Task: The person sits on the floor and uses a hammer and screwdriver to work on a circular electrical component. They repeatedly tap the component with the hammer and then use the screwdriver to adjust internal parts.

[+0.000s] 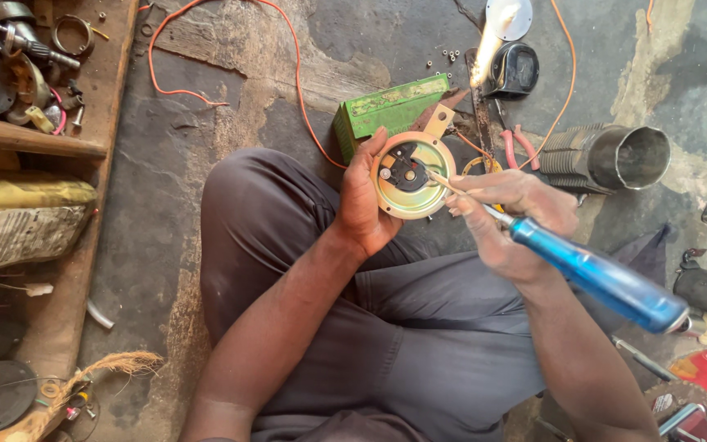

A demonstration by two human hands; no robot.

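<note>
Because the left hand (363,200) only pinches the round brass-coloured horn disc (412,175) by its rim above the lap, fingers closed on it, the blue-handled screwdriver (591,274) gripped in the right hand (511,219) could, I judge, slip off the black centre part (407,172) and jab the holding palm.

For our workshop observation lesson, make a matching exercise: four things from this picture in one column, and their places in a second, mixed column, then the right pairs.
Things:
1. round metal disc
2. screwdriver
3. green box
4. orange cable

Places:
A. on the floor behind the disc
B. in the right hand
C. looping across the floor
D. in the left hand

Pairs: 1-D, 2-B, 3-A, 4-C
</note>
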